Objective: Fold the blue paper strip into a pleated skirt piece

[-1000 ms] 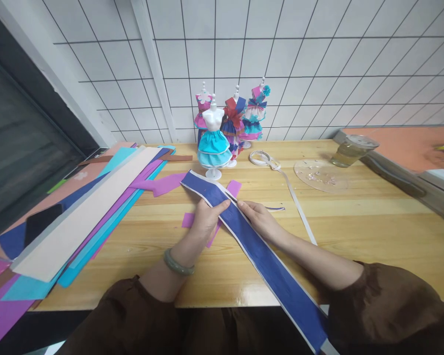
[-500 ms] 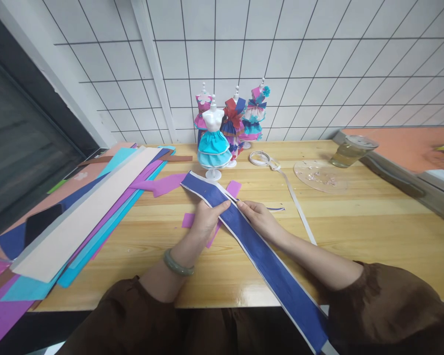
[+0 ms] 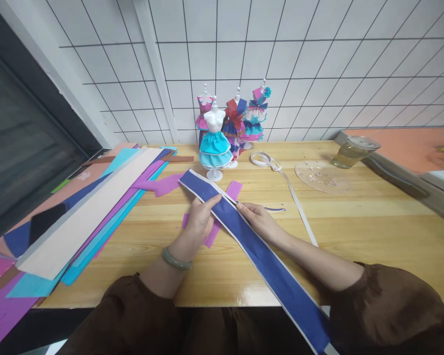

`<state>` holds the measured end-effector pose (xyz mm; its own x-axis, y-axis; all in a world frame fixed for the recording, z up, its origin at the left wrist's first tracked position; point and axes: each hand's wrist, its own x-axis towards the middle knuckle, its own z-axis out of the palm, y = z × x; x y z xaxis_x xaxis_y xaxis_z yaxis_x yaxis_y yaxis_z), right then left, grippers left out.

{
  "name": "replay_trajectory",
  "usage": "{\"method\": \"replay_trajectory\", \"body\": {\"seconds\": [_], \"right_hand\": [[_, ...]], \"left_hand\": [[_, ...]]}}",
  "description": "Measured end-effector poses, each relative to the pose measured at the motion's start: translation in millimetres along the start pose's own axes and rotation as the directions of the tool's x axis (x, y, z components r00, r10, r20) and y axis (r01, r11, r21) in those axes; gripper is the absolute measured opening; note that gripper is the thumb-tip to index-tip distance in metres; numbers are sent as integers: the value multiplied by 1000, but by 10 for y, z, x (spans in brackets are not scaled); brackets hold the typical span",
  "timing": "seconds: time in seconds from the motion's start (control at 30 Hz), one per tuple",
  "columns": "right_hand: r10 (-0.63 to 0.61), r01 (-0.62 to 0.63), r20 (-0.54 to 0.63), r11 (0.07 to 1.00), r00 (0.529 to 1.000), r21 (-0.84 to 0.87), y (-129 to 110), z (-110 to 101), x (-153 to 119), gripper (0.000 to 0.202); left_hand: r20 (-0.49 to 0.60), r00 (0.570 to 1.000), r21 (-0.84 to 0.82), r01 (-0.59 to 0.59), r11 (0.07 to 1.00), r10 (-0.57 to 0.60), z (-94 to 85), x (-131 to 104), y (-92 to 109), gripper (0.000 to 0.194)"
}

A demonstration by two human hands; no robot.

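A long blue fabric strip (image 3: pixel 259 246) with white edging along both sides runs diagonally from mid-table down past the front edge. My left hand (image 3: pixel 200 219) grips it near its far end, thumb on top and fingers underneath. My right hand (image 3: pixel 257 217) is closed at the strip's right edge, its fingertips pinching the white edging (image 3: pixel 225 195), which looks partly lifted there. Under the strip lie purple fabric pieces (image 3: pixel 212 234). Just beyond the strip's far end stands a small white dress form (image 3: pixel 214 121) wearing a turquoise tiered skirt.
Several dressed forms (image 3: pixel 257 116) stand behind. Long fabric strips (image 3: pixel 92 209) and a black phone (image 3: pixel 46 222) are piled at left. At right lie a roll of white tape (image 3: pixel 261 158), its end trailing, a clear dish (image 3: pixel 320 177) with small bits, and a cup (image 3: pixel 353 153).
My left thumb has slid a little up and left along the strip, away from my right fingertips. The right hand keeps its pinch at nearly the same spot.
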<state>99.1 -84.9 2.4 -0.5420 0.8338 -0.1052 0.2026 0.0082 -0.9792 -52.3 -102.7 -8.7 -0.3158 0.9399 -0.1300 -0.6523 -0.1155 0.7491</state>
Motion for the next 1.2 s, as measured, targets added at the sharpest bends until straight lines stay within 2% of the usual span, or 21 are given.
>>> {"method": "replay_trajectory", "body": {"seconds": [0.17, 0.47, 0.67, 0.87, 1.0, 1.2], "right_hand": [[31, -32, 27, 998, 999, 53, -7, 0, -6, 47], [6, -11, 46, 994, 999, 107, -49, 8, -21, 46], [20, -23, 39, 995, 999, 98, -36, -1, -16, 49], [23, -35, 67, 983, 997, 180, -57, 17, -17, 44], [68, -76, 41, 966, 997, 246, -32, 48, 8, 40], [27, -25, -3, 974, 1000, 225, 18, 63, 37, 43]], "left_hand": [[-9, 1000, 41, -30, 999, 30, 14, 4, 4, 38], [-49, 997, 106, -61, 993, 67, 40, -5, -18, 38], [-16, 998, 97, -65, 993, 67, 73, -38, 4, 39], [6, 997, 141, -72, 987, 72, 64, -46, -23, 40], [27, 997, 210, -71, 975, 67, 30, -36, -74, 39], [55, 996, 256, -79, 963, 68, 6, -35, -120, 38]]}}
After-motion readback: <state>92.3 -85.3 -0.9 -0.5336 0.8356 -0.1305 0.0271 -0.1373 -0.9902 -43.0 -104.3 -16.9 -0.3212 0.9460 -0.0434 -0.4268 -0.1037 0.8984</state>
